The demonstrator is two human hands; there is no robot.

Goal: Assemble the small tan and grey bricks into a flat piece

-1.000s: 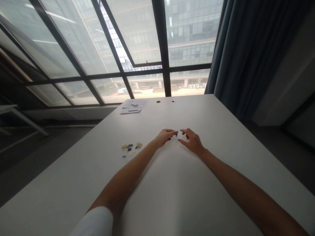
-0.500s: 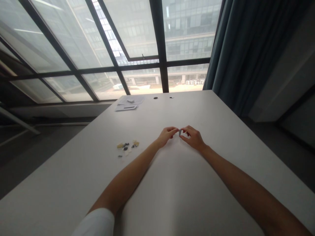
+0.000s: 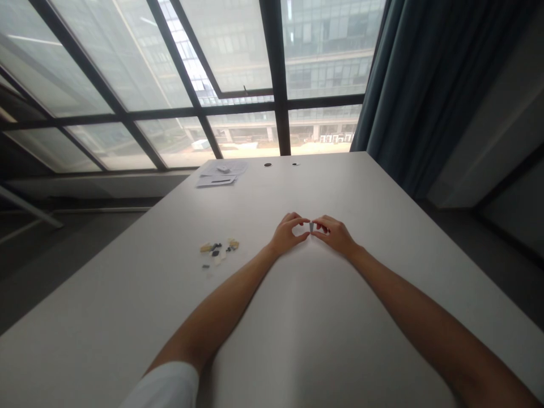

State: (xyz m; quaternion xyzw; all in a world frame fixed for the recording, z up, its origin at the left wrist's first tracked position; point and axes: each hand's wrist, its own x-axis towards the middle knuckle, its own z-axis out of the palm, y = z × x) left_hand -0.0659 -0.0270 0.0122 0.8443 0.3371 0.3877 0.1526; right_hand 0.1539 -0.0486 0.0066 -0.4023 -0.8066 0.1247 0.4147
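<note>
Both my arms reach out over a white table (image 3: 382, 187). My left hand (image 3: 287, 233) and my right hand (image 3: 335, 233) meet fingertip to fingertip in the middle of it. Between them sits a small grey piece (image 3: 311, 226), pinched by the thumb and fingers of both hands. It is too small to name more closely. To the left of my left forearm lies a little heap of small tan, black and white pieces (image 3: 217, 251) on the tabletop.
Some sheets of paper (image 3: 219, 174) with a small white object on them lie at the table's far left corner. Two dark round holes (image 3: 267, 165) sit near the far edge. Large windows stand behind the table and a dark curtain (image 3: 408, 85) hangs at right.
My hands have drawn together until the fingertips meet around the grey piece. The view has tilted slightly, so the table's far edge sits higher in the frame.
</note>
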